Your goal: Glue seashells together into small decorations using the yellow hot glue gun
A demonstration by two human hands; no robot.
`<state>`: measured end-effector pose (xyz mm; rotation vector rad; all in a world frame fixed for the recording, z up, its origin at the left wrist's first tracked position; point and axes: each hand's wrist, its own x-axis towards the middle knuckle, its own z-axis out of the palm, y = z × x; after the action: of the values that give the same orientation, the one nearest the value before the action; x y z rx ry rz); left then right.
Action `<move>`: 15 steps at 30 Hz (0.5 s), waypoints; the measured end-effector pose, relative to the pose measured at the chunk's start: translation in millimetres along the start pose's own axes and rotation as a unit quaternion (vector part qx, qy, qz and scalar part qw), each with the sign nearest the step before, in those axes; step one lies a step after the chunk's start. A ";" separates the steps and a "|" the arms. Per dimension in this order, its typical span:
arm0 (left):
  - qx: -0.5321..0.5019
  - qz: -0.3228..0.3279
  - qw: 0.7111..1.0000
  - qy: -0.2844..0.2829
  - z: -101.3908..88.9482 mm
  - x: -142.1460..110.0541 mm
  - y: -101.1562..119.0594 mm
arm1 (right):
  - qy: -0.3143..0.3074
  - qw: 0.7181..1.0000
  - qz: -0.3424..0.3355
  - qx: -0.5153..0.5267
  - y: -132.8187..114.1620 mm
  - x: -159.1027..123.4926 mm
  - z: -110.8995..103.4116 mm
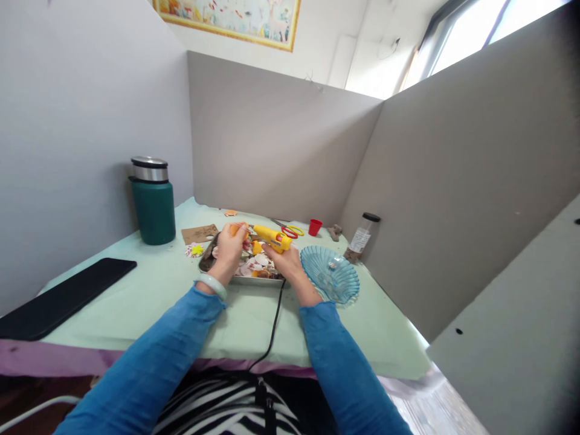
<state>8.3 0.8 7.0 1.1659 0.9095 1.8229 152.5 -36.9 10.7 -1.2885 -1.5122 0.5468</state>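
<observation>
My right hand (285, 261) is wrapped round a yellow glue gun (272, 237), whose nozzle points left. From the gun's handle a black cord (277, 320) runs down over the table's front edge. My left hand (230, 246) pinches a small orange piece (237, 228), perhaps a shell, close to the nozzle; whether they touch I cannot tell. Both hands are above a metal tray (258, 281) of mixed shells (259, 261), partly hidden by my hands and the gun.
A blue scalloped plate (344, 284) lies right of the tray, with a lidded jar (362, 238) beyond. Behind are scissors (290, 231) and a red cup (315, 227). Left stand a green bottle (154, 211), a brown card (198, 234) and a black mat (67, 296). Grey panels (281, 139) enclose the table.
</observation>
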 end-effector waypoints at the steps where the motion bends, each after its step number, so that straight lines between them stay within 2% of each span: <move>1: 0.000 0.002 1.000 -0.001 -0.4 0.2 -0.5 | 0.000 1.000 0.002 0.004 0.0 0.1 0.0; 5: 0.031 0.023 0.999 0.010 -2.3 2.3 -5.6 | -0.001 1.000 -0.001 0.014 0.9 1.0 0.4; 10: 0.140 0.071 0.987 0.044 -5.2 5.6 -9.9 | 0.006 0.999 -0.025 0.025 7.7 3.2 4.0; 15: 0.164 0.072 0.983 0.050 -6.0 4.9 -5.5 | 0.006 0.999 -0.029 0.016 12.2 4.1 5.8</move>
<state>2.6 6.7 2.2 1.3799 1.2495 1.9085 153.1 -27.7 0.0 -1.2187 -1.5202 0.5230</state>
